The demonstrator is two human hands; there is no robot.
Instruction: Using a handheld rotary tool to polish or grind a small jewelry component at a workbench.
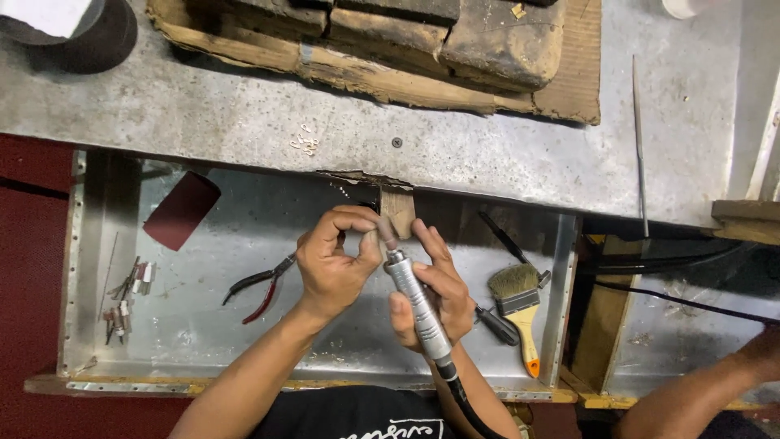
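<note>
The right hand [429, 297] is wrapped around a ribbed metal rotary handpiece [414, 302], its small cylindrical tip [385, 233] raised against the worn wooden peg [397, 210] that juts from the front edge of the tabletop [487, 154]. The left hand [335, 262] pinches something tiny between thumb and forefinger right at that tip; the piece itself is too small to make out, so how much of it has been worked cannot be told. By the pose, the grinding looks to be under way, not finished.

A black flexible shaft [463, 402] runs from the handpiece toward the body. Below the hands lies a dull sheet-metal tray [203, 325]: red-handled pliers [260, 286] left of centre, small burrs [123, 301] near its left edge, a yellow-handled bristle brush [520, 305] toward its right edge. A slim file [639, 146] lies near the tabletop's right edge.
</note>
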